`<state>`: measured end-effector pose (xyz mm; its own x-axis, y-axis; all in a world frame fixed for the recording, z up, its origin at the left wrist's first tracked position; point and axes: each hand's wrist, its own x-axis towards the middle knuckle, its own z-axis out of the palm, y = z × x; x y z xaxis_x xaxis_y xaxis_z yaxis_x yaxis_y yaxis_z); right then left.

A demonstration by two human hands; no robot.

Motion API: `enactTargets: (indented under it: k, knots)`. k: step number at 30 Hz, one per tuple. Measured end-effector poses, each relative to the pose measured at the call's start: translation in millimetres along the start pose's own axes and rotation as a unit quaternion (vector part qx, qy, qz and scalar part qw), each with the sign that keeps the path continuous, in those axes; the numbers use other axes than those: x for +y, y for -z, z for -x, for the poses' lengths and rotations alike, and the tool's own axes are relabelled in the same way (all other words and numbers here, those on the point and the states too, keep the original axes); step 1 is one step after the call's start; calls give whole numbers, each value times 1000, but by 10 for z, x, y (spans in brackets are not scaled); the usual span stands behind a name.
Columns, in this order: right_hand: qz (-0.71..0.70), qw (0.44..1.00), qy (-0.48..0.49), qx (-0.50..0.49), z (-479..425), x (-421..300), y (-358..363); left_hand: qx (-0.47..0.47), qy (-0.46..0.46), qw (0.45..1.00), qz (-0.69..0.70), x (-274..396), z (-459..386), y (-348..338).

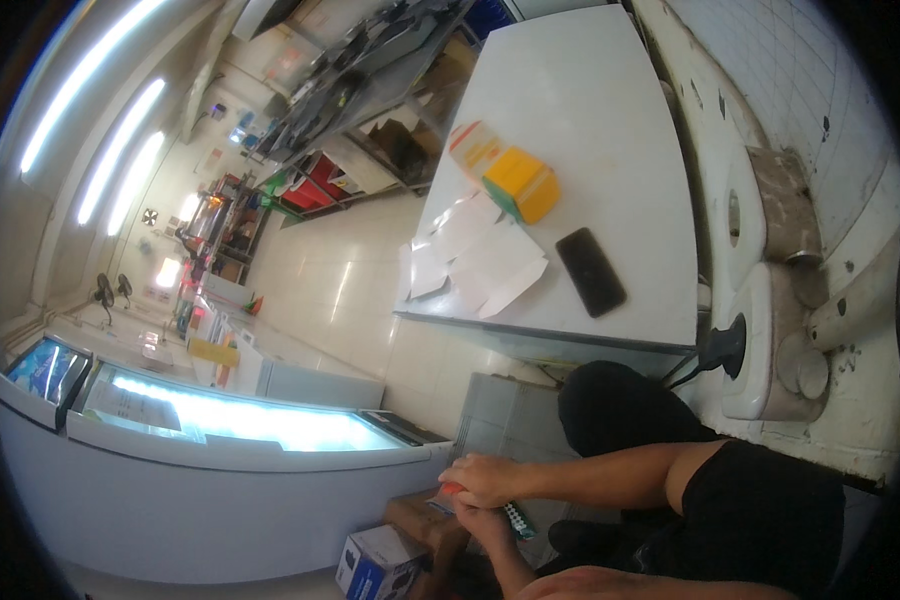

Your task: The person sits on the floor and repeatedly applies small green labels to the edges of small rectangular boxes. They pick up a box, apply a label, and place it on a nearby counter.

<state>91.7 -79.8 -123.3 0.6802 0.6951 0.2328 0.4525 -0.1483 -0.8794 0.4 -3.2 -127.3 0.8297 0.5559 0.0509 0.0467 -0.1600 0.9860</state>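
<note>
My right hand point(484, 480) is closed over a small orange-red object point(452, 488), whose exact kind I cannot tell. Just below and against it is my left hand point(474, 516), its fingers mostly hidden by the right hand. Both hands are over an open brown cardboard box point(420, 514), where a pale wrapper partly shows. A green item with a row of white round spots point(520, 520) lies beside my left forearm.
A white-topped table point(592, 90) holds a yellow-orange box point(523, 184), white sheets point(480, 255) and a dark phone point(591, 271). A white chest freezer point(225, 495) stands beyond the hands, near a blue-and-white box point(379, 562). Wall pipes and a plugged socket point(731, 349) are at right.
</note>
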Motion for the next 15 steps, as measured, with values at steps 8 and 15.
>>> enactTargets:
  k: [8, 15]
  knots:
    - [16, 999, 9, -51, -44, -104, 153, 2, -6, 997, 74, -274, -90, 235]
    - [32, 993, 72, -84, 24, -7, 25, -21, 85, 928, 362, -266, -72, 330]
